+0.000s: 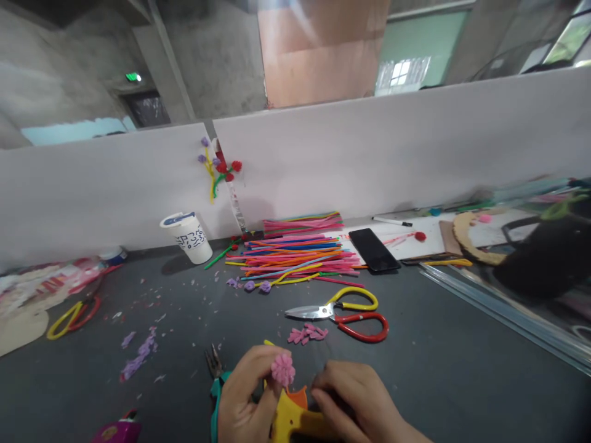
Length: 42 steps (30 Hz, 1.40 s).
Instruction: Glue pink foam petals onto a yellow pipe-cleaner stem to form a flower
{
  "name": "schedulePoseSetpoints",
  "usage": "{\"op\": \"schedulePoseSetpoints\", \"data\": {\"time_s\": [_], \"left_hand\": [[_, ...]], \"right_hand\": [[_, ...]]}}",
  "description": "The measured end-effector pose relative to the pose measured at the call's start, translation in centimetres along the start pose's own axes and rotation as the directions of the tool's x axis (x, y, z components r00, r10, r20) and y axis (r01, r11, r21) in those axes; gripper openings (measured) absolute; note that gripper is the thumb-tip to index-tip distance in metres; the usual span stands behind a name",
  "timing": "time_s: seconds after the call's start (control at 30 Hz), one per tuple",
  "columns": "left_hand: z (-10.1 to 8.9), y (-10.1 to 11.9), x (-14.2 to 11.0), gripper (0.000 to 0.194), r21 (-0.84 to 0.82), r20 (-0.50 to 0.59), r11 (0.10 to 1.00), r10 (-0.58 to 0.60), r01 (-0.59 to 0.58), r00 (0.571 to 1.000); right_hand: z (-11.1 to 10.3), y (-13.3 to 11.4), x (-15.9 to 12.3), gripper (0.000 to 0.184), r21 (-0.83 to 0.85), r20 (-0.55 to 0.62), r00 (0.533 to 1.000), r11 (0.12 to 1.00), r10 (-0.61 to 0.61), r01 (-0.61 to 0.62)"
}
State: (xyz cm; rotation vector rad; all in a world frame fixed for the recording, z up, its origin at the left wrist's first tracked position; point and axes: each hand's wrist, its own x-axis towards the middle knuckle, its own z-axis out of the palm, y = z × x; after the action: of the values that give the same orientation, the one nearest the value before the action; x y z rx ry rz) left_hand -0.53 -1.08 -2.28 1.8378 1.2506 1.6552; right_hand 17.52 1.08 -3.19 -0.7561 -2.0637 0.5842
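My left hand [252,391] pinches a pink fuzzy flower [283,369] between thumb and fingers, its petalled face turned up. A bit of yellow stem shows behind those fingers. My right hand [348,394] is closed, fingertips pressed together just right of the flower; whatever it may hold is hidden. Between and below both hands lies a yellow tool [295,423] with an orange part, perhaps a glue gun, partly covered. Short pink pipe cleaner pieces [308,333] are heaped beyond the hands. Scissors [339,312] with yellow and red handles rest behind them. Teal-handled pliers [215,375] are beside my left hand.
Pipe cleaners [295,255] lie bundled at the back near a phone [373,250] and a white cup [188,239]. Purple scraps [140,355] and other scissors [74,317] are leftward. Clear rods [508,314] and a black object [545,255] occupy the right. A white partition [369,154] stands behind.
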Motion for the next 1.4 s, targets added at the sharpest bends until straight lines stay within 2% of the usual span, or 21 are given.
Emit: {"op": "schedulePoseSetpoints", "data": {"time_s": [0.07, 0.2, 0.37, 0.43, 0.57, 0.67, 0.8, 1.0, 1.1, 1.27, 1.4], "left_hand": [[-0.2, 0.2, 0.2, 0.015, 0.007, 0.053, 0.999, 0.042, -0.042, 0.998], [-0.1, 0.6, 0.3, 0.018, -0.035, 0.075, 0.994, 0.105, -0.102, 0.992], [0.3, 1.2, 0.7, 0.016, -0.097, 0.079, 0.99, 0.111, -0.103, 0.991], [0.3, 1.5, 1.1, 0.016, -0.126, 0.08, 0.987, 0.112, -0.102, 0.99], [0.2, 1.9, 1.9, 0.015, -0.17, 0.1, 0.982, 0.105, -0.087, 0.989], [0.3, 1.8, 2.1, 0.015, -0.178, 0.129, 0.981, 0.096, -0.072, 0.987], [0.4, 1.1, 1.8, 0.019, -0.152, 0.192, 0.987, 0.083, -0.054, 0.978], [-0.1, 0.5, 1.2, 0.022, -0.082, 0.272, 0.996, 0.044, -0.023, 0.961], [-0.3, 0.4, 0.9, 0.023, -0.057, 0.289, 0.998, 0.032, -0.016, 0.957], [-0.3, 0.5, 1.0, 0.027, -0.054, 0.299, 0.998, 0.038, -0.023, 0.954], [-0.3, 0.6, 1.1, 0.031, -0.066, 0.304, 0.998, 0.043, -0.024, 0.952]], "right_hand": [[-0.2, 0.1, 0.2, 0.012, 0.008, -0.017, 1.0, 1.0, 0.004, -0.004], [-1.1, -0.6, 1.1, 0.013, 0.071, -0.027, 0.998, 0.996, 0.051, -0.049], [-2.4, -2.5, 3.1, 0.04, 0.206, 0.072, 0.995, 0.974, 0.075, -0.088], [-2.6, -3.0, 3.8, 0.044, 0.256, 0.101, 0.993, 0.963, 0.065, -0.089], [-2.5, -3.2, 4.2, 0.033, 0.324, 0.084, 0.995, 0.943, 0.056, -0.081], [-2.3, -2.7, 3.9, 0.033, 0.362, 0.058, 0.996, 0.928, 0.069, -0.086], [-1.9, -2.2, 3.3, 0.036, 0.377, 0.069, 0.994, 0.92, 0.082, -0.103], [-1.4, -2.1, 3.1, 0.027, 0.368, 0.088, 0.991, 0.921, 0.102, -0.127], [-1.3, -2.0, 3.1, 0.024, 0.372, 0.099, 0.989, 0.918, 0.106, -0.136], [-1.5, -1.7, 2.8, 0.033, 0.391, 0.122, 0.989, 0.911, 0.089, -0.13], [-1.5, -1.5, 2.8, 0.026, 0.413, 0.089, 0.993, 0.904, 0.081, -0.111]]}}
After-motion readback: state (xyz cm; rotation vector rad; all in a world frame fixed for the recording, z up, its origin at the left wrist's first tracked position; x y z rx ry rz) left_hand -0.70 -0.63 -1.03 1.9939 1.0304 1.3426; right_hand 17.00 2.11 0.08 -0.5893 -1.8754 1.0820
